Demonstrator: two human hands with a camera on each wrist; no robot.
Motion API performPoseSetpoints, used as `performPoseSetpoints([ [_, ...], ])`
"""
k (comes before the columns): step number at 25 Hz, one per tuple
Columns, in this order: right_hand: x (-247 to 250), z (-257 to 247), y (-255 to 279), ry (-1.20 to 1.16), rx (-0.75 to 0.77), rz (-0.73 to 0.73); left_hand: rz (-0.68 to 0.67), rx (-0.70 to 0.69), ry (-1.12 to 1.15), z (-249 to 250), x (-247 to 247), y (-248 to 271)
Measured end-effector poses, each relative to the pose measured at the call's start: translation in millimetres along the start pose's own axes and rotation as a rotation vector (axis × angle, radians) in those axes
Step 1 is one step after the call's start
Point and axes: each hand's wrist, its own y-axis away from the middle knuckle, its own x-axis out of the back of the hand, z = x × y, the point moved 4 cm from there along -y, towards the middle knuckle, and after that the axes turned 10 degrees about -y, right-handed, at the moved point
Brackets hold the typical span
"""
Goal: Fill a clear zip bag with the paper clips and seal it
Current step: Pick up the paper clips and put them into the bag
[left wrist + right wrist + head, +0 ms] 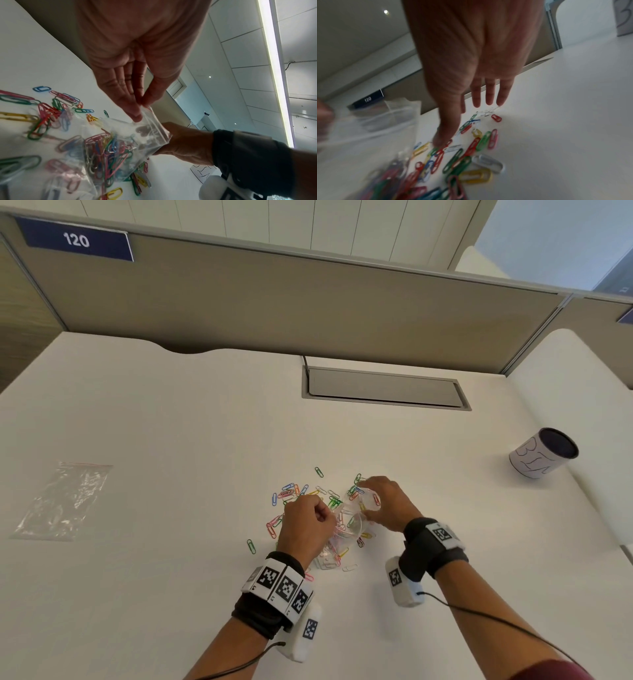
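Several coloured paper clips (pixel 291 494) lie scattered on the white desk (pixel 171 422). A clear zip bag (pixel 356 518) sits among them with many clips inside (pixel 106 148). My left hand (pixel 325 517) pinches the bag's rim (pixel 145 109) between thumb and fingers and holds its mouth up. My right hand (pixel 366 491) is just behind the bag's mouth, over the loose clips (pixel 479 146). In the right wrist view its fingers (pixel 489 94) are straight and its thumb tip (pixel 440 142) touches clips on the desk. That view is blurred, with the bag (pixel 368 124) at the left.
A spare clear zip bag (pixel 61 501) lies flat at the desk's left. A white cup with a dark inside (pixel 543 453) stands at the right. A grey cable hatch (pixel 383 388) is set in the desk behind the clips, before a beige partition.
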Motion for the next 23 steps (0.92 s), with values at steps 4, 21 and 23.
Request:
performPoseSetpoints([
  [4,-15,-1,-5,0.256,0.065,-0.226,-0.009,0.003,-0.006,1,-1,0],
  [21,-3,16,28,-0.291,-0.044,0.362,-0.024,0.0,0.018,1,-5,0],
  [23,6,17,37,-0.552,-0.11,0.401,-0.027,0.009,0.028,1,-6,1],
])
